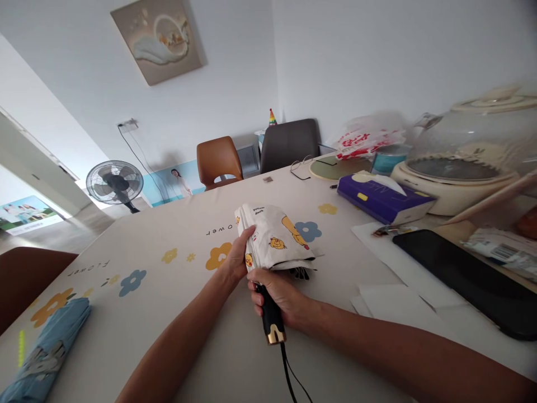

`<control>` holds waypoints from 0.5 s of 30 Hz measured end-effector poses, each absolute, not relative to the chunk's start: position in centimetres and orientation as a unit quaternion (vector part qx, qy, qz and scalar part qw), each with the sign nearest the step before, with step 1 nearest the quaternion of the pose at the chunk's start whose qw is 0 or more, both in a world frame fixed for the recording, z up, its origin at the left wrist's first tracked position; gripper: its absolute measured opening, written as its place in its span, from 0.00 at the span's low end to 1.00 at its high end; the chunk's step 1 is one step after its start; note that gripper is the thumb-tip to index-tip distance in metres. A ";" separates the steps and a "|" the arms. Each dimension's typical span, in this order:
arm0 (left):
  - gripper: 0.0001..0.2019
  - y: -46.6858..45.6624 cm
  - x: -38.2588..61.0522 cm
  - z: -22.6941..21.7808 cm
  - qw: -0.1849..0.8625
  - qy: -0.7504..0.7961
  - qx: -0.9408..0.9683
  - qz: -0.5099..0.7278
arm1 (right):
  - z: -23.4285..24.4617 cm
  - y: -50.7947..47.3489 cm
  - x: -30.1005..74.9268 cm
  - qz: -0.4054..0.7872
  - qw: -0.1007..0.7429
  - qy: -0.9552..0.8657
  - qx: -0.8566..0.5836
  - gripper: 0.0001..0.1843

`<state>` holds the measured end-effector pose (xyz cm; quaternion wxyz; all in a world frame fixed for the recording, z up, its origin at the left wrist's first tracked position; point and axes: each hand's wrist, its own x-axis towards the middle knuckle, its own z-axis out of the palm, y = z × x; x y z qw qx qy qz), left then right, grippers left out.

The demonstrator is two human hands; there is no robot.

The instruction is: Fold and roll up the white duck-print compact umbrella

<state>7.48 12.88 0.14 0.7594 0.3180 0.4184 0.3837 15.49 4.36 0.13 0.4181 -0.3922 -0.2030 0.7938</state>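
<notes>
Umbrella (pixel 274 249): centre frame, probably light; canopy (pixel 266 235) looks soft, stiff handle (pixel 272 313) likely the surest hold.
Left hand (pixel 239 254): clasping canopy's left side.
Right hand (pixel 279 294): wrapped around handle.

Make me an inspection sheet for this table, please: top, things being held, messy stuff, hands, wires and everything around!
Surface: table with a pale, flower-printed top.
Things held: white umbrella with yellow ducks, gathered in but bulky; black handle with a gold-coloured end and a strap.
Clutter: blue umbrella at the left; phone, purple tissue box and glasses at the right.
Hands: left hand on the canopy's left side; right hand around the handle's top.
Cables: dark wall cable hanging from a socket.
Surroundings: fan, brown chair, dark chair, wall picture.
</notes>
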 end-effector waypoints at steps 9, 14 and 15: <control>0.18 14.2 5.3 1.4 0.324 0.543 0.588 0.505 | 0.1 4.1 15.2 0.790 0.399 -0.179 -0.429 0.06; 0.12 12.7 8.5 3.5 0.314 0.387 0.768 0.403 | 0.1 4.0 15.3 0.800 0.370 -0.184 -0.434 0.06; 0.12 12.6 9.5 3.8 0.326 0.350 0.798 0.367 | -0.1 4.0 15.4 0.804 0.369 -0.183 -0.429 0.06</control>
